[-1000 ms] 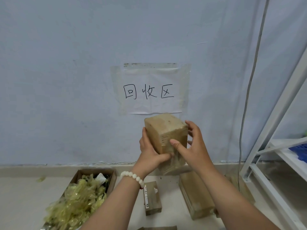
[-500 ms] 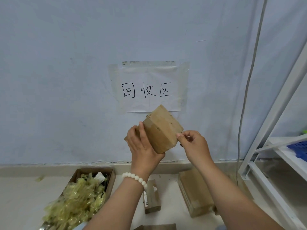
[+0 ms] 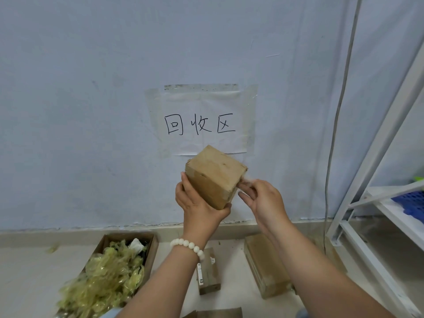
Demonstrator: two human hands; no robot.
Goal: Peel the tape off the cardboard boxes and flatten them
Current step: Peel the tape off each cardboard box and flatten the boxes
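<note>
— What has the left hand point(image 3: 199, 203) got?
— Its fingers and thumb are wrapped round the lower end of a closed cardboard box point(image 3: 215, 175), held up tilted in front of the wall, one corner pointing up. There's a white bead bracelet point(image 3: 188, 245) on that wrist.
— And the right hand point(image 3: 259, 200)?
— Its fingertips point(image 3: 243, 184) pinch at the box's right edge. It's blurred there, so I can't tell if they have tape.
— What's underneath?
— On the floor, a small box point(image 3: 207, 274) and a bigger box point(image 3: 263, 265) side by side. To the left is an open carton point(image 3: 151, 255) heaped with crumpled yellowish tape point(image 3: 107, 271).
— Behind?
— A paper sign point(image 3: 202, 125) taped to the wall, and a white shelf point(image 3: 390, 134) at the right.
</note>
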